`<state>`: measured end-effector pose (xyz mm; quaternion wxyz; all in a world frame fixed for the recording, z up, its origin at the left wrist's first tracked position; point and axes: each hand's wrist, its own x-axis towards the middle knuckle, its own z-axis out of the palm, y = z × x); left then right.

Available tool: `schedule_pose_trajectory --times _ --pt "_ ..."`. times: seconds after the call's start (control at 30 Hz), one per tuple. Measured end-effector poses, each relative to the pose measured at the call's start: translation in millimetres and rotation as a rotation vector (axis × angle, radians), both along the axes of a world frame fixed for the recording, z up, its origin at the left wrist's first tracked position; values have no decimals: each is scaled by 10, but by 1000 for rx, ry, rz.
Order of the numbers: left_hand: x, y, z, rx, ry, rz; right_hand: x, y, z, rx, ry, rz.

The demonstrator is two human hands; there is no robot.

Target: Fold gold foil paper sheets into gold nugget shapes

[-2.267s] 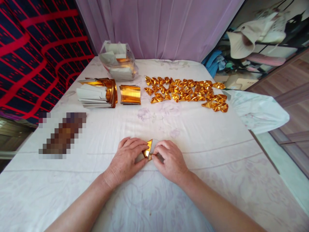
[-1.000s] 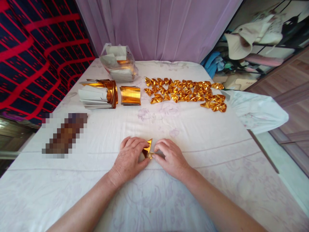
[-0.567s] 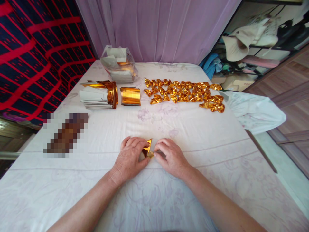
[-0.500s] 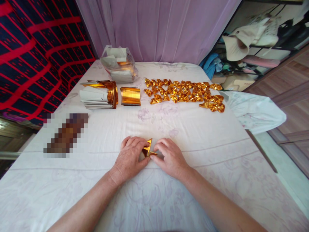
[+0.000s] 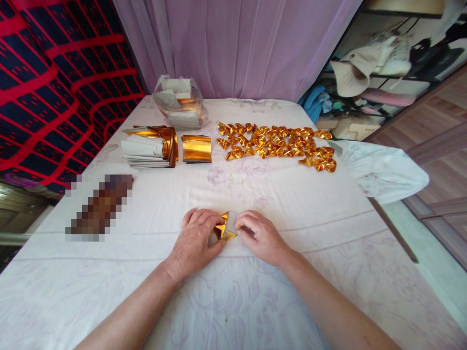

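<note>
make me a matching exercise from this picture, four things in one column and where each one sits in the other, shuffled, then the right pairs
Things
1. gold foil piece
2. folded gold pieces
3. clear plastic bag of paper
4. stack of gold-and-white sheets

Places
A. spread in rows at the far right of the bed
B. far end of the bed, by the purple curtain
C. between the left hand and right hand, near the front
D. left of the short gold roll, in front of the bag

Pairs: 1-C, 2-A, 3-B, 4-D

No readable text, label, brand, number or sign anywhere in view.
</note>
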<state>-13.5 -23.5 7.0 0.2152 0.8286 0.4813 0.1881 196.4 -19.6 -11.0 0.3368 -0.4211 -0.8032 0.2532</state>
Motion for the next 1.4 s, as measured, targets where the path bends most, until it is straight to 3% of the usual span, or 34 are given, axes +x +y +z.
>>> schedule_pose_trajectory --times 0.2,0.6,0.87,0.93,1.13,1.4 --pt "-20 -5 24 10 5 -18 73 39 -55 157 -83 -168" --pt "-119 18 -20 122 69 -126 126 60 27 94 -202 -25" --pt "-150 76 8 326 85 35 180 70 -4 84 -155 1" --pt "-171 102 8 322 126 46 194 76 -19 109 -160 11" --pt "-182 117 -6 311 175 -87 188 55 -18 186 -203 38" --pt "-110 47 -2 273 180 -50 67 -40 59 298 -236 62"
